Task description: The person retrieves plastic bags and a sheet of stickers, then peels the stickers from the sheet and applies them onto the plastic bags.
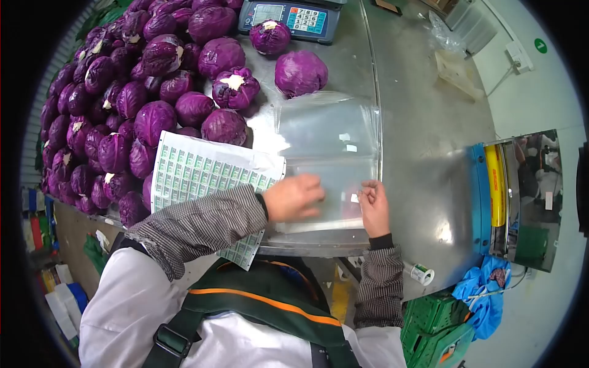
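My left hand [293, 198] is over the right edge of a sheet of small green labels [205, 168], its fingers curled and smeared by motion. My right hand [373, 207] pinches a small white label [354, 198] over the lower right part of a stack of clear plastic bags [325, 138]. Two more white labels lie on the bags. The sheet leans against a heap of red cabbages [132, 98], and its lower end hangs past the table's edge.
A scale [291, 18] stands at the back, with two loose cabbages before it, one of them round [301, 73]. To the right are a blue-framed wrapping machine [481, 199], a small roll [421, 273] at the table's edge, green crates [432, 319] and a blue bag [488, 294].
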A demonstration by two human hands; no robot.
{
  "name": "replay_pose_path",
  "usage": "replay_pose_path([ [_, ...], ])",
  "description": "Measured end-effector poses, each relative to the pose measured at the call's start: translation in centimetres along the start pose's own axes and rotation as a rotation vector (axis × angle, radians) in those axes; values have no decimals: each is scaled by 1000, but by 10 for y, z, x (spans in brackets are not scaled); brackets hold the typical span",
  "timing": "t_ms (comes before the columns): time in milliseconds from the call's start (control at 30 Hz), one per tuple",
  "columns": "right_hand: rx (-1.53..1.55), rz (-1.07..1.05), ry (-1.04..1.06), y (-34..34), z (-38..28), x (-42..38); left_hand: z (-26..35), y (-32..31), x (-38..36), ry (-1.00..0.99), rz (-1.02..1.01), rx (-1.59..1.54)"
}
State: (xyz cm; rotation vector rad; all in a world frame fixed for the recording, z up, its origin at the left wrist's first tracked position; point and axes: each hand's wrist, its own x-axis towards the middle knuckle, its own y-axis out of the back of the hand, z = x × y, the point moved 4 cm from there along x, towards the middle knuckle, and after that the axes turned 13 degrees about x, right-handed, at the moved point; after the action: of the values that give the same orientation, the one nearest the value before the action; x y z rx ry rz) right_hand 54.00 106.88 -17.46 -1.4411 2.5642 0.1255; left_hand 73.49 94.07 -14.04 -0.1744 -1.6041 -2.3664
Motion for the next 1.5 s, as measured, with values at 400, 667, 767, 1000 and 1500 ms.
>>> replay_pose_path([
  [400, -723, 328, 210, -1, -32, -7, -9, -51, -34, 113, -174, -45],
  [667, -985, -49, 555, -51, -24, -78, -43, -9, 20, 278, -195, -471],
  [767, -1060, -116, 430, -64, -11, -75, -86, 2, 30, 636, -321, -878],
  [1000, -1122, -183, 328, -67, -9, -73, -182, 8, 29, 1061, 135, -1138],
  [1500, -1092, -190, 240, -62, -6, -71, -59, -15, -5, 227, -237, 169],
])
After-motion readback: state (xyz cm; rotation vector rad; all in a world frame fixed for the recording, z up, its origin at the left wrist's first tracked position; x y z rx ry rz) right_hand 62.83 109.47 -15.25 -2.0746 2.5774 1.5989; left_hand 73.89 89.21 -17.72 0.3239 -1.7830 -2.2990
